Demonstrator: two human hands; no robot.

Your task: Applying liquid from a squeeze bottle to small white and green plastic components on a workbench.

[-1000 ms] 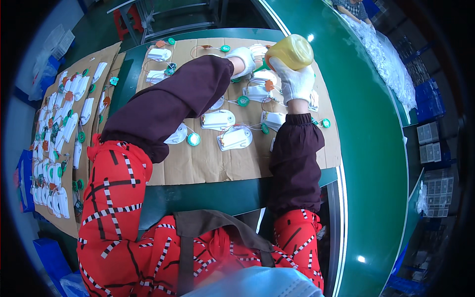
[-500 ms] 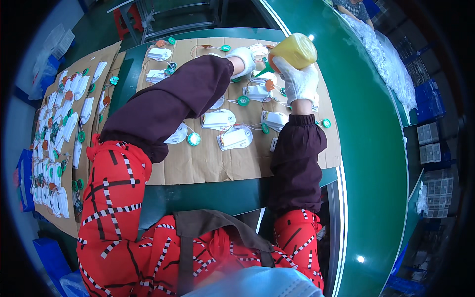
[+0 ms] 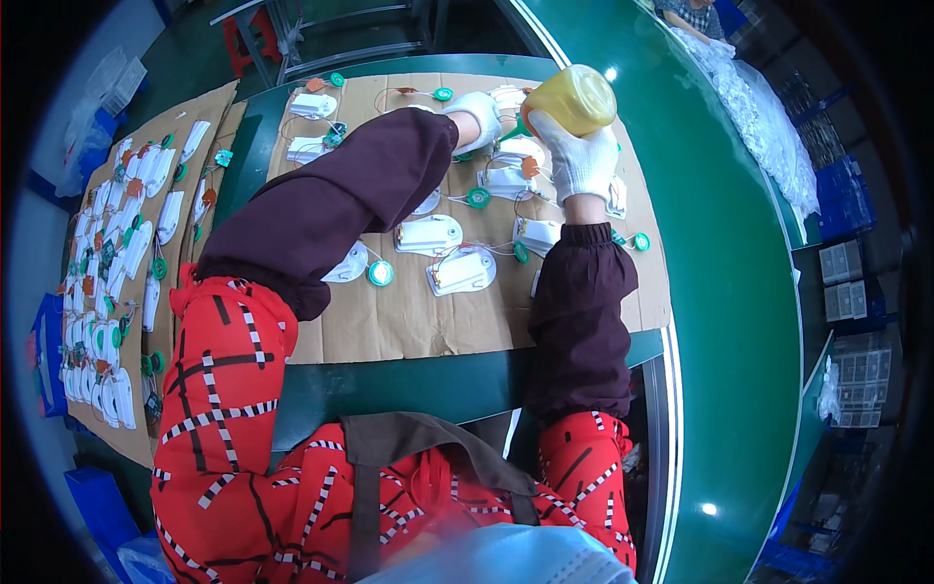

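My right hand [image 3: 582,161], in a white glove, is wrapped round a yellow squeeze bottle [image 3: 576,100] held tilted. Its green nozzle [image 3: 511,129] points down to the left, over a white plastic housing [image 3: 519,150]. My left hand [image 3: 477,119], also gloved, is just left of that nozzle, at the far part of the cardboard; its fingers are mostly hidden from this side. Nearer me lie more white housings [image 3: 461,270] with thin wires joined to round green-rimmed discs [image 3: 380,273]. Small orange pieces [image 3: 529,167] are among them.
The parts lie on a cardboard sheet [image 3: 409,326] over a green table. At left, another cardboard sheet [image 3: 138,428] carries many similar housings. A green bench [image 3: 725,389] runs along the right, with a heap of clear plastic bags [image 3: 769,127] and a person [image 3: 696,18] beyond.
My right hand and the squeeze bottle have shifted slightly to the left, with the nozzle closer to my left hand. My left hand has stayed in about the same place.
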